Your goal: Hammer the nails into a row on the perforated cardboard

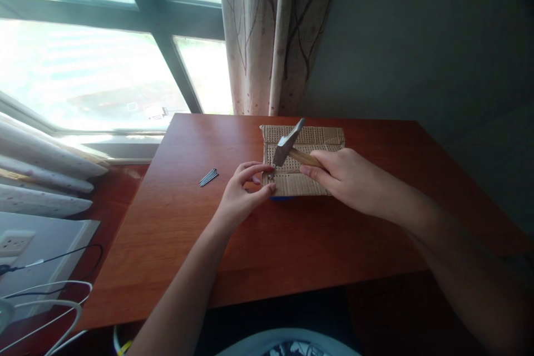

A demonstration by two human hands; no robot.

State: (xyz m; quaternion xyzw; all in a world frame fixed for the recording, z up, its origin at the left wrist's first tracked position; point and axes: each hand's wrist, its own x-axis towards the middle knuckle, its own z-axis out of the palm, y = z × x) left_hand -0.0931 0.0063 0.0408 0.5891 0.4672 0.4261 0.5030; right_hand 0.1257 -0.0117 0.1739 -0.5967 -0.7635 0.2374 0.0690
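Observation:
My right hand (337, 175) is wrapped round the wooden handle of a hammer (287, 144). The hammer's metal head is tilted just above the left part of a piece of brown cardboard (308, 183) dotted with rows of small holes. At the cardboard's left edge rests my left hand (246, 192), its thumb and forefinger apart. Between those fingertips a few small shiny nail heads (270, 176) show on the cardboard. A gripped nail is not visible in that hand. Left of it, a small bundle of nails (208, 177) lies on the table.
The cardboard lies on a reddish-brown wooden table (167, 245), with a blue edge (281, 198) showing beneath it. Behind are a window and a patterned curtain (254, 39). White and black cables (62, 300) hang at the lower left, near a wall socket (16, 245).

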